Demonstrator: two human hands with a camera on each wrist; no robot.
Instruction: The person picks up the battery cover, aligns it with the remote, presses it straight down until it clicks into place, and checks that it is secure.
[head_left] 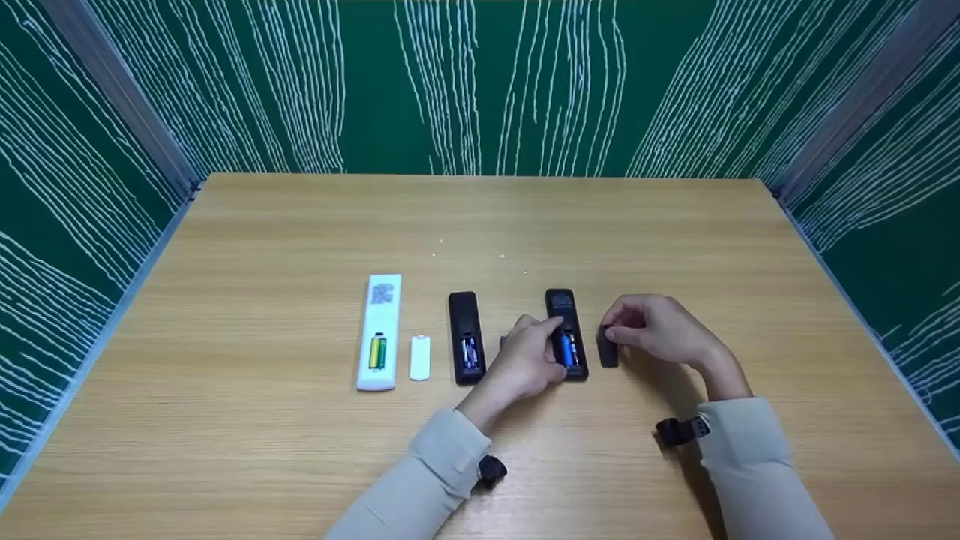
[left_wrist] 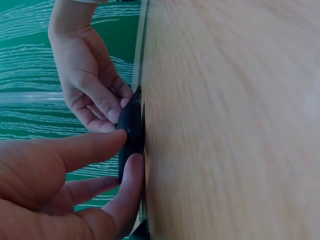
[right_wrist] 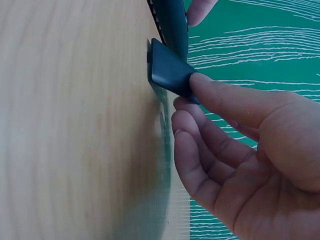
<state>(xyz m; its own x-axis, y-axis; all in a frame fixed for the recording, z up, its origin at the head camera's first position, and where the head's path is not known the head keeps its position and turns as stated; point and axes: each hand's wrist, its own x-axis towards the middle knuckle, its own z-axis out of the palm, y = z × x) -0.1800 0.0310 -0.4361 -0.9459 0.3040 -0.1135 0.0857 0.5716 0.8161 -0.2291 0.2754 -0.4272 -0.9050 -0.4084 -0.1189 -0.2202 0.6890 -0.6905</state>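
Observation:
The rightmost black remote control [head_left: 560, 301] lies back side up, its open battery compartment showing a blue battery [head_left: 566, 349] and a darker one with an orange end. My left hand [head_left: 521, 358] holds this remote at its left side, fingertips against its edge and hiding part of it. Just to the right, my right hand [head_left: 664, 328] pinches a black battery cover [right_wrist: 172, 69] between thumb and fingers. In the right wrist view the cover is tilted, its lower edge close to the table.
Left of my left hand lies another black remote [head_left: 465, 315] with batteries showing. Farther left are a white remote [head_left: 370, 319] with yellow and green batteries and its white cover [head_left: 420, 360]. A small dark piece [head_left: 502, 340] peeks out behind my left hand. Tiny white specks dot the table [head_left: 480, 217].

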